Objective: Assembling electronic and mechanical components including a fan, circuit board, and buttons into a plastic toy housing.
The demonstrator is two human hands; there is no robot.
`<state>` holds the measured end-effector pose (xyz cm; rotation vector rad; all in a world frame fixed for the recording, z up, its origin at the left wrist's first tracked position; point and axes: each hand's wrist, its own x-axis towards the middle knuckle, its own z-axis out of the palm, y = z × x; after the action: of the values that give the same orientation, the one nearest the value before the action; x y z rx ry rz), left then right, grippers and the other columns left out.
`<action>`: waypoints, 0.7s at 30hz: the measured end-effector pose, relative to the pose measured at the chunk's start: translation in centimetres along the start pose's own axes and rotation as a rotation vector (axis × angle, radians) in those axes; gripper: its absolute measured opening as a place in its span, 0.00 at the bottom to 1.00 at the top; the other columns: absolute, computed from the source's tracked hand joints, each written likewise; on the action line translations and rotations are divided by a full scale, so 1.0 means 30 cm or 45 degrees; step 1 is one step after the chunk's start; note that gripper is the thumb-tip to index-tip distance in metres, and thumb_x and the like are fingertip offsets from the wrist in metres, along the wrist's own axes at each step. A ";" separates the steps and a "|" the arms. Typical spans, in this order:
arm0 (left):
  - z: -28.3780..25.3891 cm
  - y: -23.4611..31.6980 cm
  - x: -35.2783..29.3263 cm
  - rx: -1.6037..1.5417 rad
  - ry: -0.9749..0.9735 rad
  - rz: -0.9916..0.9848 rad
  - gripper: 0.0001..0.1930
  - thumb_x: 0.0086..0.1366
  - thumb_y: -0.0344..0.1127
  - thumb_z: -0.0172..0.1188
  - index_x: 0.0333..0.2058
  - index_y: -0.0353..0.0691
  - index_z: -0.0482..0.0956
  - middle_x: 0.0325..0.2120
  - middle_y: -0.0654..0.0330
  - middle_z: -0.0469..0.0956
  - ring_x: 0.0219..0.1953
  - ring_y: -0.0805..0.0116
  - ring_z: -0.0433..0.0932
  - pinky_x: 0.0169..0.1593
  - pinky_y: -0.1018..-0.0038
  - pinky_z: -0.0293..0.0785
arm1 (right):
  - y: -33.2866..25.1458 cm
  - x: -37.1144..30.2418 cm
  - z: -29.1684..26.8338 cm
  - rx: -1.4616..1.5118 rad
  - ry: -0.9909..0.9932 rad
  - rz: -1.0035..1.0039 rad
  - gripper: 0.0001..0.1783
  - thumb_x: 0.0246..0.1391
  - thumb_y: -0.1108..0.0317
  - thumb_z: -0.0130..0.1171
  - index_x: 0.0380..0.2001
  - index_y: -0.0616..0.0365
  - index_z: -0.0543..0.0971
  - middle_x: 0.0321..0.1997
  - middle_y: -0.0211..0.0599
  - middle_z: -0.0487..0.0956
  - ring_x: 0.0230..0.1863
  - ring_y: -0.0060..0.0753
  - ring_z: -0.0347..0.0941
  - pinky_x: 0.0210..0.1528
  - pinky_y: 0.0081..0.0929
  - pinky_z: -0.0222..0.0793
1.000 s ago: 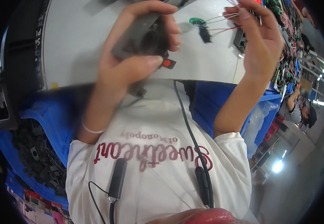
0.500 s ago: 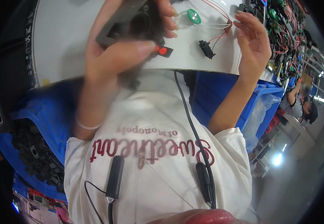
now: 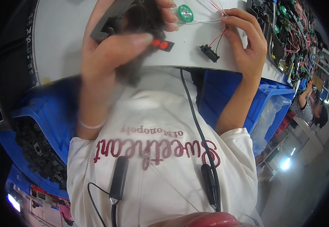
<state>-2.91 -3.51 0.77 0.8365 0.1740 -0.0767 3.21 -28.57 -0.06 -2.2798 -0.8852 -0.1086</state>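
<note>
My left hand (image 3: 115, 51) is wrapped round a black plastic housing (image 3: 128, 17), slightly blurred by motion. Two red round buttons (image 3: 160, 44) on a small dark piece stick out beside its thumb. The fingers of my right hand (image 3: 247, 41) pinch a small wired part, mostly hidden by the fingertips. White wires lead from it to a green-rimmed round speaker-like disc (image 3: 186, 13) on the table. Red and black wires run to a small black connector-like box (image 3: 210, 53), which lies near the table's front edge.
A pile of wired parts and circuit pieces (image 3: 289, 38) covers the table's right side. Below the white table (image 3: 62, 41) stand blue bins, the left one (image 3: 43, 113) holding many black plastic pieces (image 3: 35, 151). Another person (image 3: 304, 104) is far right.
My right hand has moved left and closed on the small wired part, which was in view beside its open fingers. My left hand still holds the black housing.
</note>
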 end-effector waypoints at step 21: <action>0.012 0.011 -0.002 -0.003 0.015 -0.004 0.37 0.39 0.30 0.58 0.53 0.27 0.59 0.37 0.48 0.69 0.43 0.56 0.75 0.52 0.59 0.73 | 0.015 0.005 0.019 0.914 0.417 -0.091 0.22 0.55 0.70 0.59 0.50 0.72 0.69 0.48 0.57 0.75 0.39 0.46 0.77 0.36 0.36 0.76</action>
<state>-2.88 -3.55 1.25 0.8344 0.1862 -0.0743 3.51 -28.38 -0.70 -1.5098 -0.6859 -0.1603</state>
